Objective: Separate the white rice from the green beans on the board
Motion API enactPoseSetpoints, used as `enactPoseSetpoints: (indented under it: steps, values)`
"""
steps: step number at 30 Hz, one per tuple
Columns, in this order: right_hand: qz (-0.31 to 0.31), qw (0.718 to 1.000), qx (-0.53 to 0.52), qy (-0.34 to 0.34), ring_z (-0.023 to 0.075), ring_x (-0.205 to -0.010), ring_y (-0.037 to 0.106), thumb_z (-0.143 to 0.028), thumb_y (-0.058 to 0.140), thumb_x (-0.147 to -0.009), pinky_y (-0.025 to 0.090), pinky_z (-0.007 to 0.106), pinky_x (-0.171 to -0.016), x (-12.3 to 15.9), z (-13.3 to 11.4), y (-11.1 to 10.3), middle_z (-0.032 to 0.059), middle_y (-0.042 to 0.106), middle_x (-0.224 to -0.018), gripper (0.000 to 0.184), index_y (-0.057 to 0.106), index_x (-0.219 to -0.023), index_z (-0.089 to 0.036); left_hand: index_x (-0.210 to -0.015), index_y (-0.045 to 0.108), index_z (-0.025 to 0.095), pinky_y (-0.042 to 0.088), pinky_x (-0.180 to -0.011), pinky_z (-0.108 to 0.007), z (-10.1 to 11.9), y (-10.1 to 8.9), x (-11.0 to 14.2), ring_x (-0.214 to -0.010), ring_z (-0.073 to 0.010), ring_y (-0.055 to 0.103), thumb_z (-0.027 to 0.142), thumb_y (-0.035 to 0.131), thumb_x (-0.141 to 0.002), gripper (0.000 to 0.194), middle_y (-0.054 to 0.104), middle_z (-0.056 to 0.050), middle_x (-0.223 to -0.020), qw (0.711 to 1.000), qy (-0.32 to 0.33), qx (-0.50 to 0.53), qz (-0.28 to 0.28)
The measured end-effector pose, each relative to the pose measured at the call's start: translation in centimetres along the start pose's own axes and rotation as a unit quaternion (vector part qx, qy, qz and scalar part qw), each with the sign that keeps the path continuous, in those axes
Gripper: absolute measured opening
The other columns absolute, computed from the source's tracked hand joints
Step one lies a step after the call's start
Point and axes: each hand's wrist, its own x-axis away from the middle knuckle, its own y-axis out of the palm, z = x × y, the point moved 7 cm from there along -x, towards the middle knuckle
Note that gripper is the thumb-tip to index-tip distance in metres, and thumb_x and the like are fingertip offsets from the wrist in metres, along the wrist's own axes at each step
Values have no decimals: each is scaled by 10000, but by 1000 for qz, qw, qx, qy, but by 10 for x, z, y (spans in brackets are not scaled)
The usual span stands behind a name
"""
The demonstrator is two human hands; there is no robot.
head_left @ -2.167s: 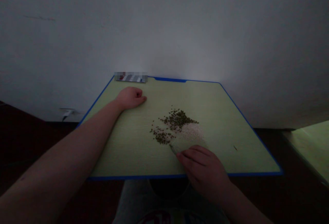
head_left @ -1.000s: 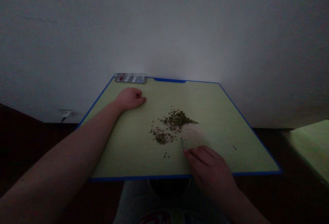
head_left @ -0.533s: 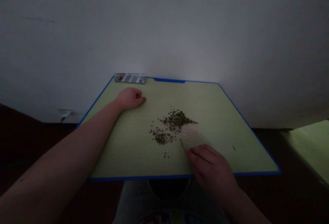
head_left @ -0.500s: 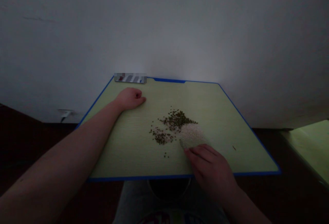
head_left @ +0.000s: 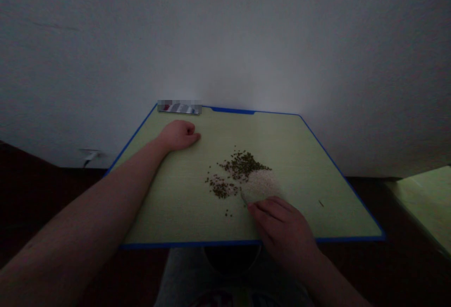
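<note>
Now R hand (head_left: pixel 282 232) just by rice pile (head_left: pixel 260 186), L hand (head_left: pixel 179 135) well off.

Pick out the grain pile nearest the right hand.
The pale rice mound, right by the right hand. The dark green grains are the other pile, farther from that hand, up and to the left of the rice.
</note>
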Motion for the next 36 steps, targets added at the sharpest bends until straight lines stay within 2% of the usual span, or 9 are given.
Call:
enactPoseSetpoints:
  steps: [13,20,27,36]
  values:
    - [-11,999,-24,-26,203,-743,660,-69,491,-908,599,330,-691,-4,-8,-1,93,752,-860,283,720,-1066,-122,-556,465,225,264,-549,-322,2,0,1,-545,-158,400,500,549,-759,352,458,-7,-533,1000,1,4,-9]
    - [-1,1000,-12,3,208,-758,659,-77,491,-912,593,336,-703,1,0,0,95,749,-871,280,730,-1049,-127,-575,495,228,273,-569,-330,1,1,1,-560,-167,405,502,545,-757,332,454,-9,-538,1000,-3,8,-14]
    - [4,1000,-9,-1,218,-767,658,-81,486,-918,598,360,-706,-1,6,1,108,750,-880,280,732,-1050,-100,-574,469,223,251,-557,-324,1,1,0,-545,-154,379,498,544,-752,335,445,-5,-537,1000,0,8,-14]
    - [1,999,-50,-8,217,-728,648,-92,474,-937,584,345,-667,-1,-3,-1,98,743,-854,269,720,-1044,-104,-571,441,218,242,-542,-311,2,1,0,-544,-143,377,507,522,-772,362,438,0,-532,1000,2,-12,-16]
